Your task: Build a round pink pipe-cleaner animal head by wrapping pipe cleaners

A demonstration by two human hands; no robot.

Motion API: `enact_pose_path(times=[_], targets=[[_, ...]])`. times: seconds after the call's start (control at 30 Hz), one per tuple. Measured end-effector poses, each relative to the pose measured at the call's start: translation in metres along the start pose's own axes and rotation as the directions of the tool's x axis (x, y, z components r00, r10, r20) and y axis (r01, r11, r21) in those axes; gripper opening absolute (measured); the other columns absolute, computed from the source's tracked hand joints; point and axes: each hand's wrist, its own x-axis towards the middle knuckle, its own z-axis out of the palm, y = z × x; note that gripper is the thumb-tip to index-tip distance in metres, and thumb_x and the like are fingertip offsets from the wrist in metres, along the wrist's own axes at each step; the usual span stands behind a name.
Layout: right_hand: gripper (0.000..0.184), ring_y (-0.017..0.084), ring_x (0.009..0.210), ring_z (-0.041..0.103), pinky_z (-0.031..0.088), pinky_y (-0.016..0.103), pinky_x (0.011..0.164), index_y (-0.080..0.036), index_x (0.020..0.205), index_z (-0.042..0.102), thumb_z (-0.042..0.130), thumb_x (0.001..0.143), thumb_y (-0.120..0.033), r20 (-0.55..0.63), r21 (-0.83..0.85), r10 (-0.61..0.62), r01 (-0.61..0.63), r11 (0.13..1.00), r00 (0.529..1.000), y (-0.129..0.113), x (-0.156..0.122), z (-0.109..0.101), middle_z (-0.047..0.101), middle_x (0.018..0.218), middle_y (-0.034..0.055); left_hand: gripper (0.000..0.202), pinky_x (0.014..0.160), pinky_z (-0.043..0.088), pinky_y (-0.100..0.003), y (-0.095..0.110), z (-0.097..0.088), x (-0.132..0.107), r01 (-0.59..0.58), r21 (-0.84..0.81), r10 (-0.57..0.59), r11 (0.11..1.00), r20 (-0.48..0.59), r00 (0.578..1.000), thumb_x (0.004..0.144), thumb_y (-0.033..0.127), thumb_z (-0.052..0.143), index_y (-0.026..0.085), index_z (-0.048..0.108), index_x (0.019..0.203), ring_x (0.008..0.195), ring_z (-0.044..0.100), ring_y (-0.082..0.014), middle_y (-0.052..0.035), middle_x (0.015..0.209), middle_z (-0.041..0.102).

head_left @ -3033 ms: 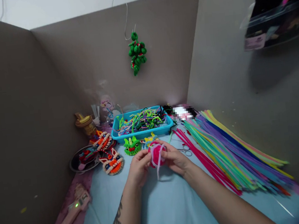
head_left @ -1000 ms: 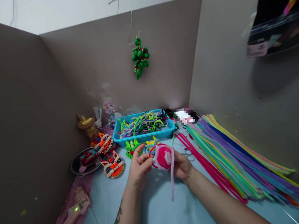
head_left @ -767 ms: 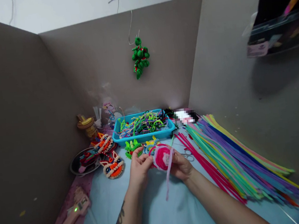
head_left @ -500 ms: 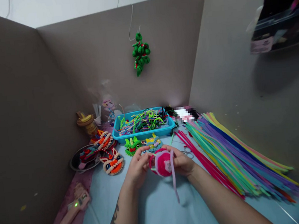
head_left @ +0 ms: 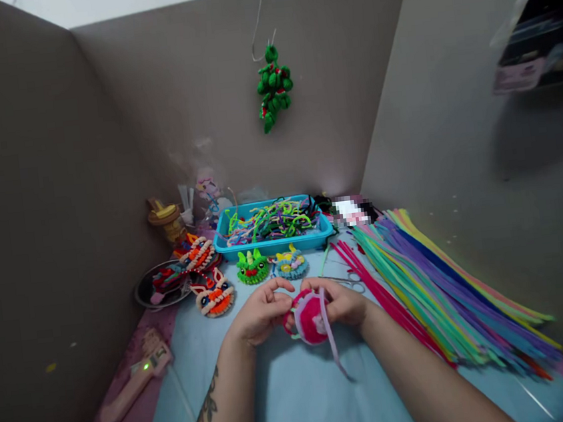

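Pink disc (head_left: 310,319) now lower, betw. left hand (head_left: 259,314), right hand (head_left: 340,302).

No writing can be read. The pale pink label (head_left: 519,75) on the dark box (head_left: 552,35) at upper right perhaps carries print, but it is blurred.

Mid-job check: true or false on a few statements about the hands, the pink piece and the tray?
1. The left hand and the right hand both hold the pink round piece. True.
2. The blue tray is empty. False: it holds tangled pipe cleaner scraps.
3. A lilac pipe cleaner trails down from the pink round piece. True.
4. The long pipe cleaners lie left of the hands. False: they lie to the right.
5. A green figure hangs on the back wall. True.
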Motion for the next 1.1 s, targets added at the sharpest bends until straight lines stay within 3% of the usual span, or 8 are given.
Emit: enact_pose_path(times=[0.27, 0.53, 0.9, 1.1], targets=[[0.049, 0.01, 0.058, 0.056, 0.04, 0.019, 0.053, -0.014, 0.085, 0.055, 0.084, 0.048, -0.025, -0.025, 0.045, -0.031, 0.032, 0.998, 0.999, 0.0014, 0.0004, 0.0027, 0.064, 0.071, 0.0003, 0.039, 0.04, 0.047, -0.017, -0.0021, -0.0014, 0.0024, -0.063, -0.123, 0.069, 0.99, 0.047, 0.996, 0.066, 0.021, 0.077, 0.016, 0.049, 0.093, 0.041, 0.055, -0.0079, 0.0026, 0.062, 0.062], [0.053, 0.014, 0.064, 0.06, 0.044, 0.023, 0.058, -0.015, 0.087, 0.053, 0.085, 0.047, -0.032, 0.0, 0.053, -0.024, 0.024, 0.998, 1.0, 0.0019, 0.0002, 0.0071, 0.064, 0.073, 0.0014, 0.045, 0.041, 0.046, -0.016, -0.009, -0.0029, 0.0048, -0.074, -0.193, 0.097, 0.978, 0.115, 0.989, 0.065, 0.021, 0.079, 0.018, 0.047, 0.096, 0.043, 0.057, -0.0077, 0.0026, 0.068, 0.062], [0.049, 0.007, 0.052, 0.05, 0.036, 0.016, 0.049, -0.014, 0.084, 0.055, 0.085, 0.047, -0.027, 0.005, 0.073, -0.034, 0.033, 0.997, 0.999, 0.002, 0.0005, 0.0051, 0.06, 0.066, -0.0025, 0.041, 0.042, 0.046, -0.016, -0.0054, -0.0048, 0.0032, -0.096, -0.12, 0.11, 0.988, 0.117, 0.987, 0.068, 0.021, 0.076, 0.018, 0.046, 0.096, 0.043, 0.056, -0.0074, 0.0032, 0.067, 0.061], [0.051, 0.008, 0.054, 0.053, 0.038, 0.017, 0.05, -0.013, 0.084, 0.053, 0.085, 0.047, -0.027, -0.01, 0.076, -0.03, 0.031, 0.997, 0.999, 0.0022, 0.0014, 0.0062, 0.061, 0.067, -0.0011, 0.04, 0.042, 0.046, -0.016, -0.0042, -0.0028, 0.0018, -0.092, -0.095, 0.102, 0.991, 0.105, 0.989, 0.069, 0.023, 0.076, 0.018, 0.049, 0.098, 0.044, 0.056, -0.0073, 0.0028, 0.068, 0.06]])
